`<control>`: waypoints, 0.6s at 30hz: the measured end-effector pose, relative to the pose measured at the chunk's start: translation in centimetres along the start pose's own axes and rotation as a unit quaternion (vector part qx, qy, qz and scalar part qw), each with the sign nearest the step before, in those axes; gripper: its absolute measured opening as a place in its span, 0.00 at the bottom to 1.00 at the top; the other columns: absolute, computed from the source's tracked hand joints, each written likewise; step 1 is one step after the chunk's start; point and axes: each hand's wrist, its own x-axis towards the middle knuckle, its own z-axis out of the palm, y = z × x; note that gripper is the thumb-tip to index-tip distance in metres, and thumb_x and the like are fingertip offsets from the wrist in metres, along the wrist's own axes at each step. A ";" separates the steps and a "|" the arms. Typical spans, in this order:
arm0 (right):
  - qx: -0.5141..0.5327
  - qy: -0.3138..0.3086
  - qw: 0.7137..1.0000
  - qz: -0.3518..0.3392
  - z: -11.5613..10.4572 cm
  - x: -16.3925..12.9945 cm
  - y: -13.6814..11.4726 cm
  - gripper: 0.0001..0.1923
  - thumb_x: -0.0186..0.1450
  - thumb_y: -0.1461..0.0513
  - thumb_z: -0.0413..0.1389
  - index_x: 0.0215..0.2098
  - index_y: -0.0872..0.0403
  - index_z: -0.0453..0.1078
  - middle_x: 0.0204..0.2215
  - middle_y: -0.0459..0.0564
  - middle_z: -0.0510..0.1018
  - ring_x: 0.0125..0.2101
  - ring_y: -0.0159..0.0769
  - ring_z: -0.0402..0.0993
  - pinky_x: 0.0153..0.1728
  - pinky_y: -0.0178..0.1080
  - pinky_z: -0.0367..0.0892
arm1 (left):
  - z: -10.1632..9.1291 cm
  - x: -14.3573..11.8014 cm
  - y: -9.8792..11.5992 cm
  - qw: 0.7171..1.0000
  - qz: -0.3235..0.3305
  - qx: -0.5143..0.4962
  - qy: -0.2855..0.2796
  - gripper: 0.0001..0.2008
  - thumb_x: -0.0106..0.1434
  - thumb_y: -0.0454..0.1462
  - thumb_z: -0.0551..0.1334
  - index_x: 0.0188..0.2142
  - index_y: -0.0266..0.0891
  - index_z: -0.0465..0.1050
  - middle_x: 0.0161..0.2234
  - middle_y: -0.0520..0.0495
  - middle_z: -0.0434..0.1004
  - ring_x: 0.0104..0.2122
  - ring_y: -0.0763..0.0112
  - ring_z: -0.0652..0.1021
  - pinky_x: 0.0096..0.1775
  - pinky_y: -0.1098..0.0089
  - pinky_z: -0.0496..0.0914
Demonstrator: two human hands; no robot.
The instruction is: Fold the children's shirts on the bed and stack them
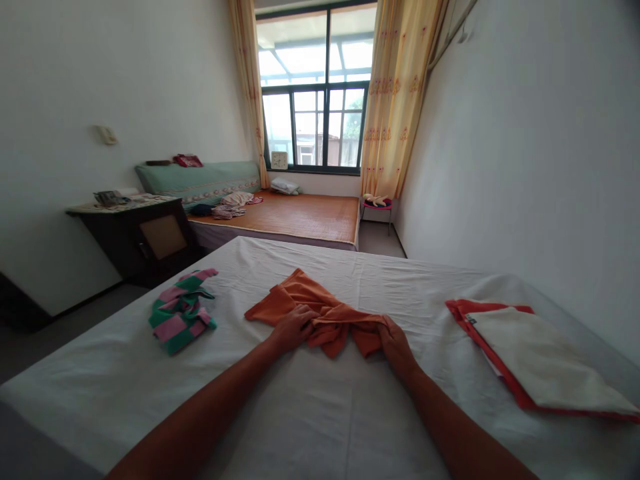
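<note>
Head view: the right hand (397, 341) is pinching one end of a crumpled orange cloth (307, 297), fingers closed on it, while the left hand (296, 328) is resting half-curled on top, can't tell if it's gripping. Cloth's lying on a white sheet (300, 420) between pink-and-green checked fabric (170, 327) and a folded white cloth (540, 357).

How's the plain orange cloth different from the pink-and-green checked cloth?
The plain orange cloth is one colour; the pink-and-green checked cloth has coloured squares.
The orange cloth is spread wider, while the checked cloth is in a smaller bundle.
The left grip and right grip touch the orange cloth; neither touches the checked cloth.
Both lie rumpled on the white fabric sheet.
</note>
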 end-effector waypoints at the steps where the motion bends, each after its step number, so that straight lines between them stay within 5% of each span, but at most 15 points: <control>1: -0.009 0.004 1.000 -0.001 0.0 -0.1 -0.2 0.19 0.66 0.49 0.44 0.34 0.52 0.69 0.30 0.50 0.77 0.33 0.41 0.72 0.36 0.39 0.67 | -0.1 0.0 0.1 1.000 0.003 0.004 -0.005 0.12 0.66 0.37 0.54 0.41 0.40 0.75 0.39 0.45 0.74 0.41 0.66 0.72 0.46 0.67 0.67; 8: -0.139 0.042 0.989 0.011 0.0 -0.9 0.0 0.17 0.66 0.52 0.43 0.35 0.50 0.70 0.29 0.49 0.77 0.31 0.42 0.73 0.35 0.40 0.66 | -0.6 -0.3 -0.6 1.000 0.011 -0.008 -0.023 0.12 0.66 0.37 0.53 0.36 0.39 0.76 0.37 0.46 0.74 0.40 0.66 0.72 0.45 0.67 0.66; 11: -0.226 0.058 0.972 -0.036 0.5 -0.9 -0.9 0.17 0.61 0.57 0.47 0.45 0.52 0.70 0.41 0.53 0.78 0.43 0.46 0.73 0.44 0.45 0.66 | -0.7 -0.5 -1.2 0.999 0.021 -0.033 -0.023 0.13 0.66 0.37 0.52 0.31 0.39 0.74 0.35 0.47 0.74 0.39 0.67 0.72 0.44 0.67 0.66; 15: -0.292 -0.062 0.941 -0.162 1.9 -0.5 -4.5 0.39 0.53 0.64 0.53 0.63 0.53 0.57 0.60 0.56 0.65 0.60 0.48 0.58 0.57 0.51 0.55 | -0.6 -0.8 -1.5 0.998 0.036 -0.036 -0.023 0.13 0.67 0.38 0.53 0.31 0.38 0.74 0.33 0.46 0.74 0.38 0.67 0.72 0.43 0.68 0.66; 18: -0.272 -0.173 0.930 -0.175 3.3 -0.1 -6.4 0.34 0.54 0.62 0.55 0.61 0.49 0.62 0.55 0.54 0.71 0.56 0.47 0.63 0.54 0.49 0.59 | -1.4 -1.2 -1.6 0.996 0.054 -0.041 -0.056 0.11 0.66 0.40 0.56 0.34 0.38 0.75 0.36 0.46 0.75 0.40 0.66 0.73 0.44 0.67 0.66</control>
